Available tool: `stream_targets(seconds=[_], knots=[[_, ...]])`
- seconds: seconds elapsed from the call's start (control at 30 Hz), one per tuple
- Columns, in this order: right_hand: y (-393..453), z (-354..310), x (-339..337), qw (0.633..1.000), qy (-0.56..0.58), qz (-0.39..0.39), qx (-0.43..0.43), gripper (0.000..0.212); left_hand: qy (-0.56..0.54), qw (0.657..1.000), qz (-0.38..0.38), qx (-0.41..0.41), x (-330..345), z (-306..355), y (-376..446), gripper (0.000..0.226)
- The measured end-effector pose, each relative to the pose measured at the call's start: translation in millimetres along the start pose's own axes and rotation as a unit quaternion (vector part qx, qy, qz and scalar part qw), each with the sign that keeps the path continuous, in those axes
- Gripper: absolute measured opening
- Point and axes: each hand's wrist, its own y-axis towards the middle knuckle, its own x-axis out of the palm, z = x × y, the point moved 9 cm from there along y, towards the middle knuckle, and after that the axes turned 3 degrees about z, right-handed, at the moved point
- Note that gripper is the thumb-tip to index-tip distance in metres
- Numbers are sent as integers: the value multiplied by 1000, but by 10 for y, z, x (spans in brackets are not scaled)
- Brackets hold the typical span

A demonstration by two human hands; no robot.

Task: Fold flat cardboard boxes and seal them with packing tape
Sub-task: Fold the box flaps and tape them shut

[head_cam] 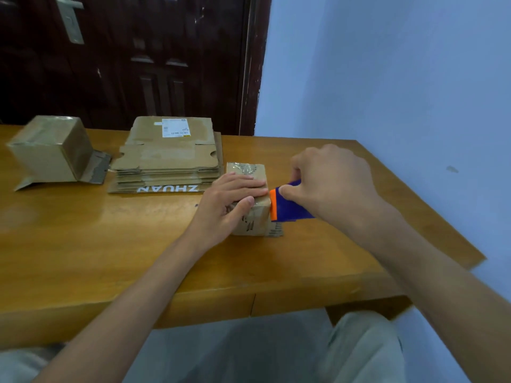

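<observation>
I see my left hand (pixel 235 200) lying flat on top of the small cardboard box (pixel 253 217), fingers straight, pressing it down on the wooden table (pixel 110 244). My right hand (pixel 329 183) is curled tight around the blue and orange tape dispenser (pixel 287 205), which touches the box's right side. Just past my left hand sits a stack of flat boxes (pixel 168 158). Farther left stands a folded box (pixel 52 150).

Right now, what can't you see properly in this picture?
- Tape roll inside the blue and orange dispenser: head view, hidden by the right hand.
- Top seam of the small box: covered by the left hand.
- Shipping label on the flat cardboard stack: print too small.
- Door: cut off by the top edge.
</observation>
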Motion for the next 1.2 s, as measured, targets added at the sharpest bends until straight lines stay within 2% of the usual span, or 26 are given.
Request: stream_targets(seconds=[0.1,0.37,0.5,0.6,0.67,0.83,0.93,1.07,1.13,1.2], knots=[[-79,-77,-77,999,-10,42,-6,27,-1,1000,8,3,-40,38,1,36],[-307,-24,-8,996,14,86,11,30,8,1000,21,-20,-42,99,-47,35],[-403,-187,-40,986,-37,160,-37,25,16,999,35,-15,-83,104,-11,27],[-453,-190,261,988,-79,122,-44,14,16,999,40,-4,-66,160,-48,24],[-437,-11,389,989,-61,134,-16,14,23,999,39,11,-37,207,-73,24],[-312,305,505,968,22,251,-15,28,31,999,26,10,-44,213,-75,26],[-261,441,756,968,60,244,-3,34,35,999,19,4,-42,223,-86,28],[-227,515,1086,979,47,193,34,33,7,1000,8,-27,-34,157,-104,30],[-298,501,1056,976,30,206,60,35,-23,998,-2,-51,-39,132,-108,36],[-493,392,900,959,89,261,63,35,-57,996,-21,-70,-39,128,-111,43]])
